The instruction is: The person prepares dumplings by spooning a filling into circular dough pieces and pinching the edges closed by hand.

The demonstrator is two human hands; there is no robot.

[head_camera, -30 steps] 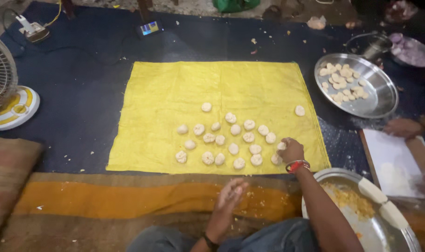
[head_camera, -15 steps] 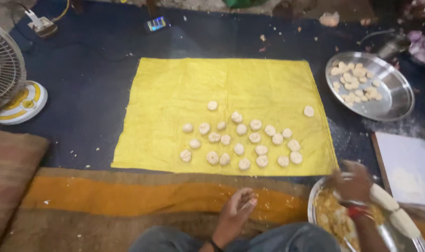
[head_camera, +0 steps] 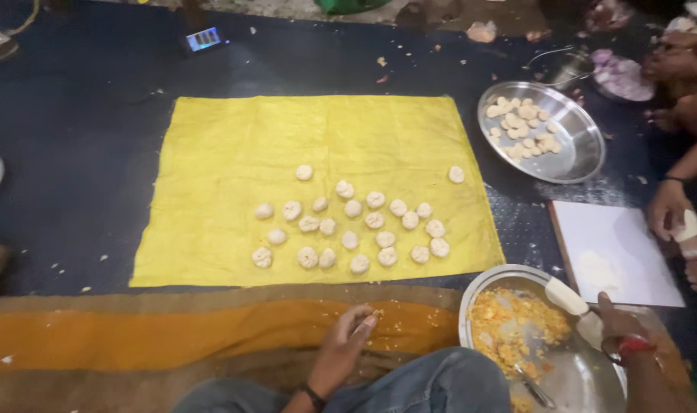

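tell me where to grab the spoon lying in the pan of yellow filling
Take the spoon by its handle end, the part nearest the pan's near rim, coming from above on the person's side. Its other end seems to lie in the yellow filling, so the handle is likely the cleaner, freer part.

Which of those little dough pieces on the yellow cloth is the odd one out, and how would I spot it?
Find the yellow cloth on the dark floor. Near its right edge lies one dough ball, alone, apart from the cluster in the cloth's lower middle.
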